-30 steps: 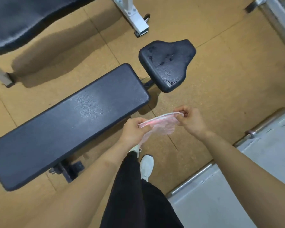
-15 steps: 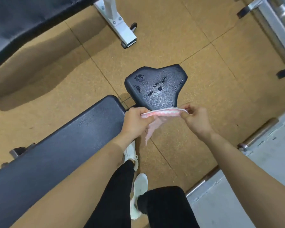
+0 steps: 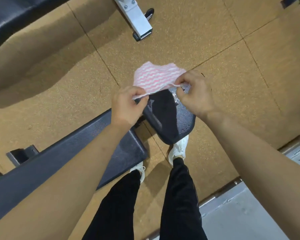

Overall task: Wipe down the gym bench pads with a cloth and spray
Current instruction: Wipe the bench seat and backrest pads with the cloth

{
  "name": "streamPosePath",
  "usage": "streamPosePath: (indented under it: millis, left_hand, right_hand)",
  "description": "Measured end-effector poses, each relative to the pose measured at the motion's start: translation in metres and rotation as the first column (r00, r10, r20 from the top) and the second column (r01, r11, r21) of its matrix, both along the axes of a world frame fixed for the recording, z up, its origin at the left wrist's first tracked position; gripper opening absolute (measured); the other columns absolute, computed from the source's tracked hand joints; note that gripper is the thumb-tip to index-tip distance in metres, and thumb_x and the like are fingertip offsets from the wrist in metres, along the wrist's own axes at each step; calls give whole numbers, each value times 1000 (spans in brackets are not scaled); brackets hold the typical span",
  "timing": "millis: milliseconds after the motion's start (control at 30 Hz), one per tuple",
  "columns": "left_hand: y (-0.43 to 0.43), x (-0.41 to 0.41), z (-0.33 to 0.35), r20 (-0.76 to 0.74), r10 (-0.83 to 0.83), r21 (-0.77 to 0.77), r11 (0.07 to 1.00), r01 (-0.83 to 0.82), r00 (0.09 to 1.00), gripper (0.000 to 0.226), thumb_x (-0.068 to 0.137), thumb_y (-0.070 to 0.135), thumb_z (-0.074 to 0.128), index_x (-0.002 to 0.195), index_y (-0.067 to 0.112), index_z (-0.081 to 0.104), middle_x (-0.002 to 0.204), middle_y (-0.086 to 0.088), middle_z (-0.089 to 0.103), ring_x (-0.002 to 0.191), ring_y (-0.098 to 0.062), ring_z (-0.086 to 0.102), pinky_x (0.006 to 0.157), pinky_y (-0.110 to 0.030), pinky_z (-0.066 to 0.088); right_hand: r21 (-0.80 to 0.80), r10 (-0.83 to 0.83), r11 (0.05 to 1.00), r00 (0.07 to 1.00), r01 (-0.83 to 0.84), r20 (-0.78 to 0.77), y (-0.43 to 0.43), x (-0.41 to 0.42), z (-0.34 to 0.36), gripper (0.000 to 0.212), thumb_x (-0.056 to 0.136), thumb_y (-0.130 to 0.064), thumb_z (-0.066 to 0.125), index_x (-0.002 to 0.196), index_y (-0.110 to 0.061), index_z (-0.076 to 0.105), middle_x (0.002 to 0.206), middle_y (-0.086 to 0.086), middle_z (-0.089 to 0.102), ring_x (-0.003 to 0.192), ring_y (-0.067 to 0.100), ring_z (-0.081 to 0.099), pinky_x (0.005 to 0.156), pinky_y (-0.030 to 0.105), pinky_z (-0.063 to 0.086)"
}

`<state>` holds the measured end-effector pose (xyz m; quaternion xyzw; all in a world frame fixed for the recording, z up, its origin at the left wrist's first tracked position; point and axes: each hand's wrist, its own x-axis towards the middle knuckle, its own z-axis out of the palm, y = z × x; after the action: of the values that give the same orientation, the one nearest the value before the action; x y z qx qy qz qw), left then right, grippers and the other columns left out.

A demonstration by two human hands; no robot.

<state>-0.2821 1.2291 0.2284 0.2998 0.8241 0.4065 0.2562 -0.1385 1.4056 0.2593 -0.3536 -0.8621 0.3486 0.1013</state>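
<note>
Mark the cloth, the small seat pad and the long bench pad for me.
cloth (image 3: 157, 77), head view, middle of the striped face.
small seat pad (image 3: 170, 122), head view, bare top below the hands.
long bench pad (image 3: 73, 149), head view, top surface left of the forearm.

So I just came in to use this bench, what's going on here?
A person is standing at the bench's small seat pad, holding a pink striped cloth stretched between the left hand and right hand just above it. The seat pad looks wet with droplets, and the cloth is not yet pressed onto it.
</note>
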Motion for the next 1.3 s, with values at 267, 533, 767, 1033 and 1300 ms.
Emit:
streamPosePath:
  millis: [267,533,767,1033,1300]
  left_hand:
    - [-18,53,-65,66,-137,-326,933,151,988,17,87,34,73,99,23,77,117,7,72,118,-17,60,102,-36,48]
    - [8,56,-85,-9,240,-242,942,-235,971,38,99,13,51,136,12,60,137,-8,59,128,-29,55,104,-44,46]
    - [15,62,-103,83,252,-235,945,-226,964,52,103,19,48,155,17,44,166,-2,30,149,-23,39,116,-47,40]
    - [-47,58,-93,-299,67,-570,788,-234,952,62,95,28,60,154,17,43,167,-10,28,155,-34,23,123,-51,25]
    - [-57,63,-101,-245,-136,-732,676,-91,960,75,97,29,62,160,13,27,171,-15,-4,157,-40,-3,127,-55,10]
  right_hand:
    - [-6,309,944,879,-330,363,-6,33,-89,26,78,-29,55,93,-21,75,97,-6,71,104,22,61,100,42,37]
    - [150,363,894,880,-421,308,-7,-22,-120,59,96,-46,48,148,-18,46,158,11,35,147,35,28,118,47,20]
    - [196,476,733,697,-651,537,-5,-49,-159,71,99,-66,18,161,-35,5,170,4,-1,154,40,-4,120,65,3]
    - [207,567,601,595,-772,569,17,-36,-155,88,85,-89,13,159,-43,-1,170,5,-5,154,42,-5,117,71,3]
    - [133,449,759,659,-638,603,16,16,-148,82,93,-80,15,160,-35,-1,170,4,-5,155,34,-7,121,64,1]
